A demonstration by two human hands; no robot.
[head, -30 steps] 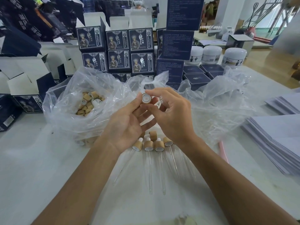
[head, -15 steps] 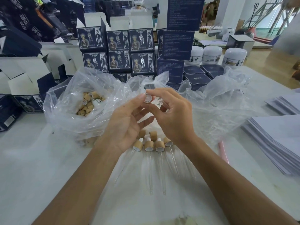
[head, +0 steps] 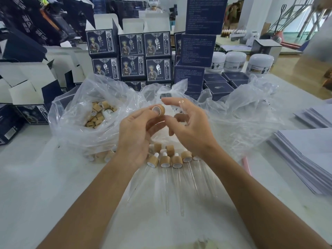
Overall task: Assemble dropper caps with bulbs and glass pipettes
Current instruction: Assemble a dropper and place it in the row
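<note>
Just left hand [head: 133, 135] — cap [head: 158, 109] pinched, midair.

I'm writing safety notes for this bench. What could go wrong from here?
1. The left hand pinches the bamboo cap only at its fingertips, in mid-air; with so slight a grip it may slip and drop.
2. Finished droppers lie right under both wrists, glass pipettes pointing toward the person; a lowered forearm might snap one.
3. The right hand seems to hold a small clear piece, easily lost.

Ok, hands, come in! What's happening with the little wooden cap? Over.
Left hand pinches the wooden cap. Right hand beside it, fingers loosely curled, holding nothing visible. Finished droppers below. Nothing in the way.
</note>
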